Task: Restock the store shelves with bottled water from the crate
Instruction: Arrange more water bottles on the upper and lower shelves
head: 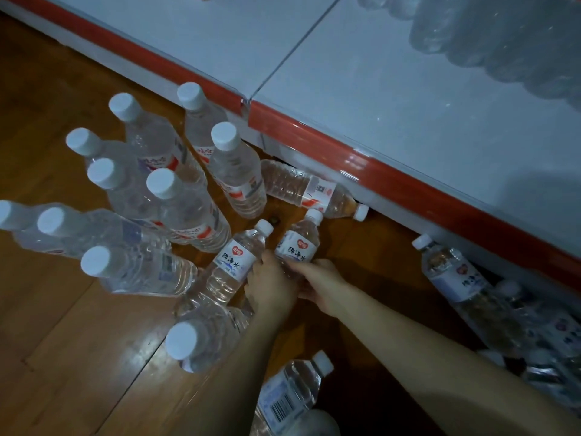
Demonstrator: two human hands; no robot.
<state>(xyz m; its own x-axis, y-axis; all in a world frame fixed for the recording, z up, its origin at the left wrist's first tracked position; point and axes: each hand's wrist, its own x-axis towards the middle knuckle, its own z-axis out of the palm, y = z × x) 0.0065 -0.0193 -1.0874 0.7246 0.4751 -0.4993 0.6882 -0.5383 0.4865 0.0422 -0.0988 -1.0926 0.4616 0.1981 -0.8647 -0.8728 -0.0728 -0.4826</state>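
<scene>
While the view is angled steeply down, a grey shelf (377,89) with a red edge strip (393,180) is seen running across the top right, and a brown wooden floor (63,341) is seen below it. A shrink-wrapped pack of water (503,42) is set on the shelf at the top right corner. A cluster of upright bottles (185,212) with white caps is stood on the floor left of centre, close to the shelf base. More bottles (449,272) are piled on the floor at the right, partly tucked under the shelf. One fallen bottle (308,190) is laid on its side against the shelf base. Two bare forearms are extended from the bottom edge. The right hand (320,287) is wrapped round the base of a small bottle (298,243), which is tilted with its cap toward the shelf, fingers curled on it. The left hand (270,281) is placed just beside a labelled bottle (234,262) lying on the floor, thumb touching its side; its fingers are hidden under the hand, so their grip cannot be told. Another bottle (292,391) is seen at the bottom edge.
</scene>
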